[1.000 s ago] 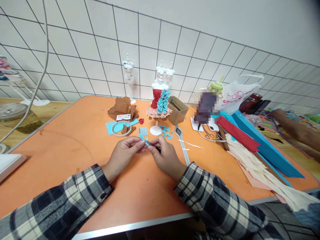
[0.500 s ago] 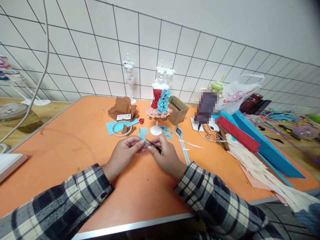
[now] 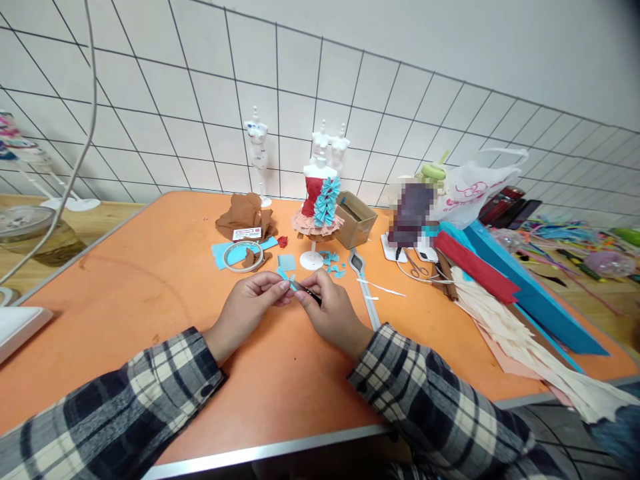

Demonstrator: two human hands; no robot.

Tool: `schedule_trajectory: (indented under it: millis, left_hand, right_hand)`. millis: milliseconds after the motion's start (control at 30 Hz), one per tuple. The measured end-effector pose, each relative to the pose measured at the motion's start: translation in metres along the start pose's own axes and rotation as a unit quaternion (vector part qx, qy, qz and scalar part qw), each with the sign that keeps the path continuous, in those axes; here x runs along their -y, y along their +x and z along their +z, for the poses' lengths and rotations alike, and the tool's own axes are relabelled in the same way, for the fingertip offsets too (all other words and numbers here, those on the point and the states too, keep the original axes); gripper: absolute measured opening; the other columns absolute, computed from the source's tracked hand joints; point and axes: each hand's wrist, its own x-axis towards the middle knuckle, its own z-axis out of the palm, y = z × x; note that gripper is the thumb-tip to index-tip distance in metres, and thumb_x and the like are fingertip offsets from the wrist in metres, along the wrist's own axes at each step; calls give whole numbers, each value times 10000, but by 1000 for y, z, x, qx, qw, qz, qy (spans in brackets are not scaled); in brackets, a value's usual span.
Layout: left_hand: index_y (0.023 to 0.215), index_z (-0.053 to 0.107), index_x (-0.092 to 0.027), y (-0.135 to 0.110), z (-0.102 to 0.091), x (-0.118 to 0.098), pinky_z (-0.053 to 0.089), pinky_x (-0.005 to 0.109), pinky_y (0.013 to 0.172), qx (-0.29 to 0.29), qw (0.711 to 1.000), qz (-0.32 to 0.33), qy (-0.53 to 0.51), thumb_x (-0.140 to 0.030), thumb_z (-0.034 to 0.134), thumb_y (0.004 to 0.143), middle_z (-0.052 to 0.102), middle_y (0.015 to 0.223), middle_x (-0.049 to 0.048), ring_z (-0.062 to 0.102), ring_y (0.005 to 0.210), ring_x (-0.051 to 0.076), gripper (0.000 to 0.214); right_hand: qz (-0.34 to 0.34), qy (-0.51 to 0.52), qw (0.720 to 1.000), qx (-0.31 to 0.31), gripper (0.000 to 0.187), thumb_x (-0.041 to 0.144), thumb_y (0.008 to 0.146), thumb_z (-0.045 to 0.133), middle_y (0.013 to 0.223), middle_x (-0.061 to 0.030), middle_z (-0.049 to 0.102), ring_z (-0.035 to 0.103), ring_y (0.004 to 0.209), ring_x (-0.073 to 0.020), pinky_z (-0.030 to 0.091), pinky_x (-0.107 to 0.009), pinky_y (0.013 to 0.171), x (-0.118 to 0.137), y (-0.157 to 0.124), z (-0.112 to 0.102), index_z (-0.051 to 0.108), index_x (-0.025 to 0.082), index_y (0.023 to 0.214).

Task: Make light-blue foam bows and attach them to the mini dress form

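Left hand (image 3: 249, 305) pinching blue scrap (image 3: 283, 274), right hand (image 3: 331, 315) gripping dark tool (image 3: 313, 295)

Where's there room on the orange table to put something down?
Widest bare patch: left of the left hand, between the tape ring and the left edge of the table. Another: between the two sleeves. Crowded: around the dressed mannequin and the paper sheets at right.

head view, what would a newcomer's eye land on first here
A small white mannequin in a red and turquoise ruffled paper dress stands at the middle back of the orange table. In front of it, the left hand pinches a small turquoise paper scrap next to a slim dark tool in the right hand. Red and blue paper sheets lie to the right.
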Motion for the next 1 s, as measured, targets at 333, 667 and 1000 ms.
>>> schedule_trajectory:
  millis: [333,667,1000]
  left_hand:
    - [779,670,-159,1,1,2,527,266,696,-4,1000,-17,-18,-420,769,702,682,706,10,633,670,143,290]
    - [833,636,-152,2,-4,5,471,274,775,175,984,-13,22,-350,623,814,691,834,50,615,814,174,199]
    - [691,524,-167,1,-1,14,351,202,533,154,954,30,255,-248,558,771,476,609,-50,448,570,101,119]
  right_hand:
    - [11,19,1000,-3,150,340,888,536,741,16,612,596,671,-156,385,-248,581,-1,1,1,472,220,950]
    - [133,218,963,81,351,446,839,576,557,74,390,377,494,-97,292,-241,506,-2,13,-13,585,172,1057]
    - [127,133,980,73,216,299,707,714,716,25,625,563,663,-121,415,-241,638,-15,12,0,638,180,870]
